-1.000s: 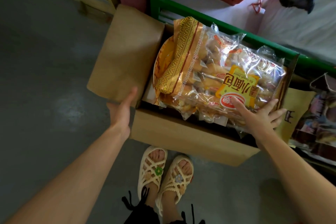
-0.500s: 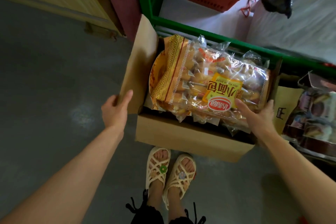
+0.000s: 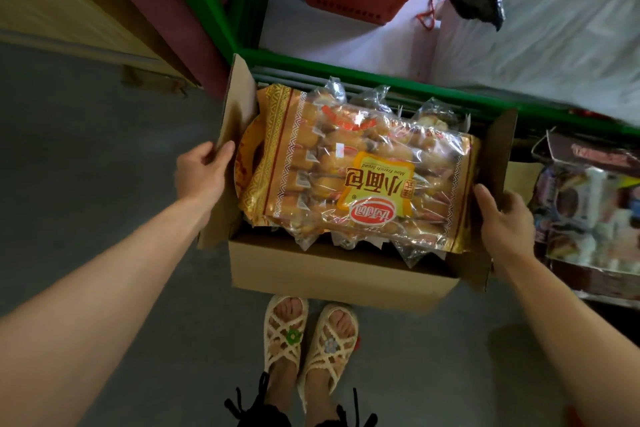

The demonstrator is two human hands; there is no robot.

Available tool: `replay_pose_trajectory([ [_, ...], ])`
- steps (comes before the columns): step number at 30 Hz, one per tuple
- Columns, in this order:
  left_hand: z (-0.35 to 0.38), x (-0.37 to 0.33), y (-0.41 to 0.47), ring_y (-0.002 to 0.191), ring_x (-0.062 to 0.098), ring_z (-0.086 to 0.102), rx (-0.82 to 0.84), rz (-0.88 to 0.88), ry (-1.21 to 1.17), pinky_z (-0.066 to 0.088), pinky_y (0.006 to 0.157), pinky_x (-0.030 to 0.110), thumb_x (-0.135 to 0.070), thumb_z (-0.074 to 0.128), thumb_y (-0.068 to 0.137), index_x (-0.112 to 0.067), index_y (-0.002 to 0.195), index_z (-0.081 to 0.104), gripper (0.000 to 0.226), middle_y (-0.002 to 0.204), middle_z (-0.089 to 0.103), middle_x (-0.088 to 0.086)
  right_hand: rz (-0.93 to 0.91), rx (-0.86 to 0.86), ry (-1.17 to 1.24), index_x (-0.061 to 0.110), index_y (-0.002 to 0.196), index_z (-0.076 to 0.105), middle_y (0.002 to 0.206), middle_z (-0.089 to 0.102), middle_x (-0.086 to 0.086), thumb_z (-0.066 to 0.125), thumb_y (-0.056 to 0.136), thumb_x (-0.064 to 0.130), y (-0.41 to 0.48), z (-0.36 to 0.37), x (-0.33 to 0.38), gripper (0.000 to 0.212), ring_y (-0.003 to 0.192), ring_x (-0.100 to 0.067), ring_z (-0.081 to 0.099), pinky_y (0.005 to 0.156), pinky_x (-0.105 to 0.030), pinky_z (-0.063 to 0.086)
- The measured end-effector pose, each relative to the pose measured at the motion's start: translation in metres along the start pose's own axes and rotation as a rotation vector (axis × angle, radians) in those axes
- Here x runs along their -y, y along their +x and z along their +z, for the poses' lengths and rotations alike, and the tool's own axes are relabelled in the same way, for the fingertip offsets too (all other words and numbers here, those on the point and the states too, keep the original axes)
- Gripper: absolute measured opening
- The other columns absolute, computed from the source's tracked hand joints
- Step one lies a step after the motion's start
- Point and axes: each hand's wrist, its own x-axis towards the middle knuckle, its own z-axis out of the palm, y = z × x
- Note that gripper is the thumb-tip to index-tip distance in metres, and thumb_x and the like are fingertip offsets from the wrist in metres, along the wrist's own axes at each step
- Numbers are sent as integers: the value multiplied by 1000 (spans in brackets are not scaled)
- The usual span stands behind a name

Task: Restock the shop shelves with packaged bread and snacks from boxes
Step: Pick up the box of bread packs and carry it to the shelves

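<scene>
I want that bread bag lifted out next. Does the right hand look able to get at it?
Probably yes: the right hand grips the right flap beside the bread bag, which lies uncovered atop the box.

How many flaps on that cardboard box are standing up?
2. The left flap, gripped by the left hand, and the right flap, gripped by the right hand. Front and back flaps may be hidden by the bread pack.

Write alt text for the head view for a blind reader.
A person's left hand holds the left flap and the right hand the right flap of an open cardboard box, topped by a bag of mini French bread. It stands before a green shelf frame.
</scene>
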Motion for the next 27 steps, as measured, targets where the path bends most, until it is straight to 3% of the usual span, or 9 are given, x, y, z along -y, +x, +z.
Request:
replay_pose_trajectory([
  [3,6,0,6,76,18,50,-2,13,40,34,60,28,-35,57,96,-6,91,64,31,74,56,1,-37,-26,12,12,125,56,108,60,-4,48,99,38,10,-4,-7,38,104,-23,58,93,-43,48],
  [8,11,-1,6,56,14,41,-32,3,78,29,52,28,-38,55,97,-11,78,59,34,62,48,1,-34,-40,35,17,104,60,82,55,7,43,101,36,23,-3,-13,26,85,-17,53,81,-38,41],
  [11,11,0,5,52,14,34,-49,27,107,24,49,28,-38,54,97,-11,67,49,41,57,40,3,-21,-44,29,14,96,61,74,51,2,42,101,41,28,-2,-16,33,72,-16,48,74,-36,37],
  [14,11,3,6,51,15,33,-78,57,105,25,50,29,-37,54,97,-5,69,51,43,57,38,4,-5,-70,25,7,92,59,68,47,-1,42,101,39,31,-1,-18,38,65,-17,44,67,-34,34],
  [18,11,7,9,53,17,30,-114,92,91,24,52,33,-36,56,97,6,74,54,48,57,35,6,28,-170,-47,15,71,52,64,46,-2,42,102,36,36,-7,-19,39,63,-20,45,66,-37,38],
  [23,10,8,11,51,17,30,-121,98,86,23,51,32,-33,56,97,-8,59,41,48,55,34,5,6,-216,-70,18,69,51,65,48,-2,44,102,33,37,-10,-20,38,65,-23,48,71,-41,42],
  [27,10,10,11,52,16,30,-129,86,61,23,51,31,-31,57,97,-7,62,44,44,56,34,5,-9,-216,-56,15,64,47,63,46,-4,45,102,30,33,-13,-20,41,58,-18,43,63,-35,38],
])
